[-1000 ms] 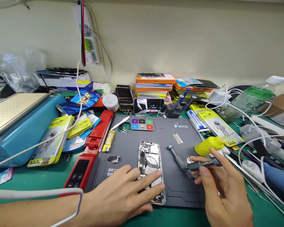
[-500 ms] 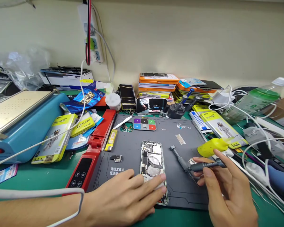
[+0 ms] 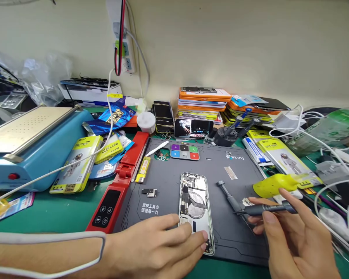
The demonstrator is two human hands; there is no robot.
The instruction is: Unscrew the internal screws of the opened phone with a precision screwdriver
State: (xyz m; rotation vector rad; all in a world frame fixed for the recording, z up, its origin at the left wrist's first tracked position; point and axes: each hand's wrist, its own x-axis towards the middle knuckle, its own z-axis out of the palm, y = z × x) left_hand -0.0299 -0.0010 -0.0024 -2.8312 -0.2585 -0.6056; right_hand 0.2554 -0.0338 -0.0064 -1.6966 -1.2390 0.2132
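An opened smartphone (image 3: 193, 201) lies on the dark grey mat with its inner parts exposed. Across its lower half rests my left hand (image 3: 165, 244), its fingers stretched out and the fingertips at the phone's lower right side; its thumb is hidden. My right hand (image 3: 293, 232) is closed around a dark grey screwdriver (image 3: 257, 210), held nearly level with its tip pointing left, right of the phone. Under that tip lies a second grey screwdriver (image 3: 229, 195) on the mat. A small phone part (image 3: 151, 192) sits left of the phone.
A red folding lamp-like device (image 3: 112, 201) borders the grey mat (image 3: 168, 182) on the left. At the back are a colored-square tray (image 3: 184, 152), a propped phone (image 3: 193, 128) and a tool holder (image 3: 225, 136). A yellow bottle (image 3: 270, 186) and white cables (image 3: 317, 135) lie right.
The whole view has shifted, so things appear farther right. My left fingers sit a little lower on the phone, showing more of its interior. The right hand keeps the screwdriver in much the same pose.
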